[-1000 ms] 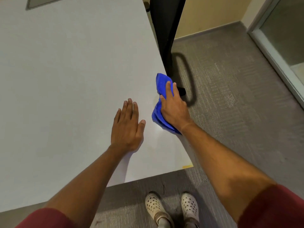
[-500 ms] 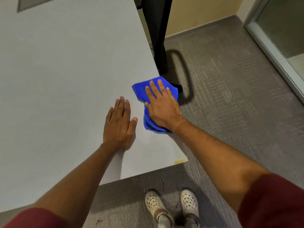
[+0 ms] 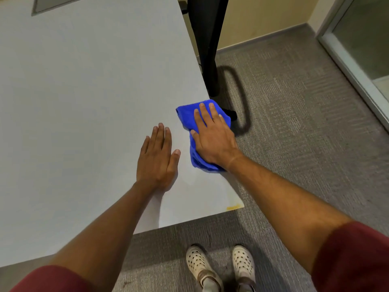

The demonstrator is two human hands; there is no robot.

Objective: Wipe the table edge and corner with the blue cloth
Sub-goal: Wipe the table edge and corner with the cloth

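Note:
The blue cloth [image 3: 186,114] lies crumpled on the white table [image 3: 84,91], right at its right edge. My right hand [image 3: 212,138] presses flat on the cloth with the fingers spread, covering most of it. My left hand [image 3: 156,159] rests palm down on the bare tabletop just left of the cloth, holding nothing. The table's near right corner [image 3: 242,204] shows a small yellow stain [image 3: 232,206] close to the edge.
A black chair leg and looped base [image 3: 212,60] stand on the grey carpet beside the table's right edge. My feet in white perforated shoes [image 3: 221,268] are below the front edge. A glass door frame [image 3: 353,66] runs along the far right.
My right hand turned from gripping the cloth along the edge to lying flat on it, and the cloth spread onto the tabletop. The left hand stayed in place.

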